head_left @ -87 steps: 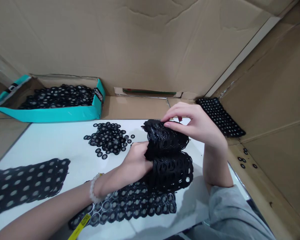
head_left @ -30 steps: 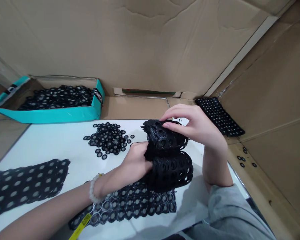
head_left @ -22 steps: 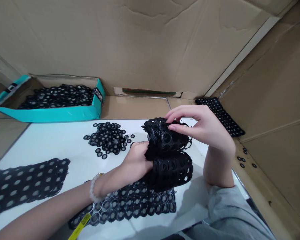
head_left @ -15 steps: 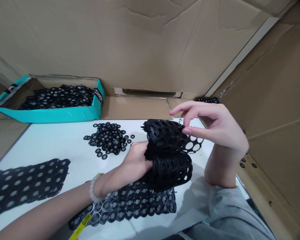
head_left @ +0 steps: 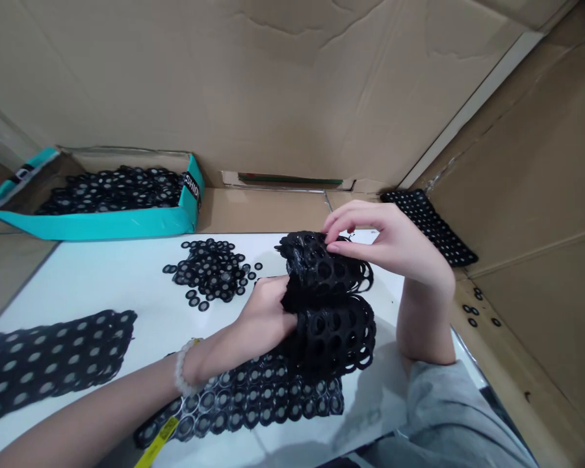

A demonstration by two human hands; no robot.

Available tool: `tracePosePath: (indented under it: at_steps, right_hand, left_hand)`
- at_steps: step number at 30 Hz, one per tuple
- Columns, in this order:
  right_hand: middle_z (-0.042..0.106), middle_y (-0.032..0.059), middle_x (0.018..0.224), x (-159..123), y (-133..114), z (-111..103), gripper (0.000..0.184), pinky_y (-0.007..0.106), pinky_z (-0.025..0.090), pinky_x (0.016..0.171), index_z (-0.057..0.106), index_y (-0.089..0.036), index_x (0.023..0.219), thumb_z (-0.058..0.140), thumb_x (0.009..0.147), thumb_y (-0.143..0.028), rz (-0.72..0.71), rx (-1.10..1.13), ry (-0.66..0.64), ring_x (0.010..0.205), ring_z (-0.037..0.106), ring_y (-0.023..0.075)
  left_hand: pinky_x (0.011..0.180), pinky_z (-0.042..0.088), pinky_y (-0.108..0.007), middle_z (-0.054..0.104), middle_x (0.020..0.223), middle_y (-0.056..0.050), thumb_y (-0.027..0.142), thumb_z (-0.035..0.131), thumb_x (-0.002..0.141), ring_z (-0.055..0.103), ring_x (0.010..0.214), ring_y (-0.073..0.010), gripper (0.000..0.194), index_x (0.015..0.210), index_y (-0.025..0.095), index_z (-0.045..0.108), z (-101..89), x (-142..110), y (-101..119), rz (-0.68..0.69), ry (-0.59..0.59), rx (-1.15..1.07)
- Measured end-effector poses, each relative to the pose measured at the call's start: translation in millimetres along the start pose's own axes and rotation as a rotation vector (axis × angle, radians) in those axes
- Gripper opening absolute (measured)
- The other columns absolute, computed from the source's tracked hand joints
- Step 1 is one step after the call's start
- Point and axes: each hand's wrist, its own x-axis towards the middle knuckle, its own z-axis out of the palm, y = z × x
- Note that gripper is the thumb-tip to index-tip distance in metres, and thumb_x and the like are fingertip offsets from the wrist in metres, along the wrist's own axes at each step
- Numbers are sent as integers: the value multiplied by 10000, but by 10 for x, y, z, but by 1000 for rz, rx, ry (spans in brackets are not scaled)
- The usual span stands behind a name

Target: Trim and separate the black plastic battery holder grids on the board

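Note:
My left hand (head_left: 266, 312) is closed around a thick bundle of black perforated sheets (head_left: 336, 331), bent over in two rolls with rows of round holes. At the upper roll, my right hand (head_left: 387, 237) pinches the edge of a holed sheet (head_left: 324, 266) between thumb and fingertips. Under the bundle, partly hidden by my left forearm, lies a black sheet with rings still in it (head_left: 253, 396). A loose heap of small black rings (head_left: 212, 270) is on the white table (head_left: 141, 273), beyond my left hand.
A turquoise-edged cardboard box (head_left: 102, 224) full of black rings stands at the back left. Another dotted black sheet (head_left: 58, 357) lies left; one more (head_left: 429, 224) rests by the right cardboard wall (head_left: 541, 162). Stray rings (head_left: 472, 312) lie right. A yellow strip (head_left: 158, 442) is near the front.
My right hand has moved left and closer to the bundle. The holed flap that stuck out to the right is now bent back over the upper roll.

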Motion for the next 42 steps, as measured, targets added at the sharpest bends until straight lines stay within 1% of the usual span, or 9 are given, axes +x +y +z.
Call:
tracePosePath:
  at_steps: [3, 8, 12, 14, 18, 24, 30, 38, 42]
  right_hand:
    - [720, 74, 926, -57, -19, -77, 218, 326, 506, 803, 716, -189, 793, 681, 841, -399, 23, 66, 25, 870, 646, 188]
    - [702, 57, 740, -112, 40, -183, 343, 305, 520, 676, 716, -185, 751, 655, 840, -511, -57, 286, -149, 697, 631, 160]
    - [738, 78, 911, -35, 64, -83, 328, 284, 513, 693, 756, -185, 943, 615, 876, -474, 73, 107, -3, 796, 653, 164]
    - [740, 75, 982, 17, 67, -4, 306, 278, 508, 720, 756, -192, 1005, 629, 869, -435, 106, 4, 20, 857, 658, 171]
    - [745, 68, 977, 56, 67, 79, 234, 295, 513, 769, 771, -207, 937, 654, 854, -392, 75, -7, -20, 900, 665, 184]
    - [739, 67, 968, -45, 32, -38, 155, 317, 533, 799, 760, -204, 853, 714, 816, -347, 41, 67, 114, 922, 672, 199]
    - [704, 40, 774, -138, 61, -222, 125, 278, 521, 686, 742, -179, 828, 736, 817, -303, -124, 316, -181, 707, 634, 133]
    - [710, 87, 762, -54, 137, -219, 445, 304, 542, 696, 760, -165, 802, 580, 887, -564, -186, 401, -302, 725, 663, 165]
    - [709, 83, 715, -51, 144, -221, 445, 315, 549, 713, 765, -182, 773, 517, 940, -512, -188, 455, -326, 700, 662, 164]
  left_hand:
    - [652, 512, -216, 692, 831, 12, 73, 608, 623, 629, 786, -184, 171, 775, 132, 660, 3, 6, 16, -22, 0, -23]
    - [645, 520, -230, 676, 774, 6, 96, 604, 618, 630, 774, -195, 142, 745, 129, 658, -4, 5, 40, -49, -5, -38]
    - [649, 515, -228, 679, 785, 5, 95, 593, 610, 628, 773, -194, 191, 783, 129, 667, -8, 4, 31, -23, 1, 3]
    - [646, 507, -224, 681, 805, 5, 90, 587, 618, 619, 761, -184, 200, 798, 130, 664, -9, 2, 17, -11, 2, 27]
    - [644, 498, -224, 672, 788, 12, 90, 590, 616, 598, 728, -169, 177, 776, 130, 655, -13, 1, 2, 14, 6, 51]
    - [662, 507, -231, 681, 815, 11, 69, 570, 601, 623, 779, -189, 228, 800, 128, 665, -11, 6, 25, -41, -4, 10]
    - [676, 511, -227, 681, 845, 11, 66, 572, 597, 631, 842, -206, 245, 815, 130, 662, -2, -4, 52, -70, -3, -46]
    - [587, 467, -194, 620, 763, 25, 108, 617, 608, 568, 710, -148, 116, 720, 136, 599, -3, -16, 24, -80, 1, -42]
    - [600, 473, -198, 624, 759, 22, 102, 587, 596, 574, 726, -156, 141, 730, 135, 612, -9, -11, 15, -61, -4, -15]
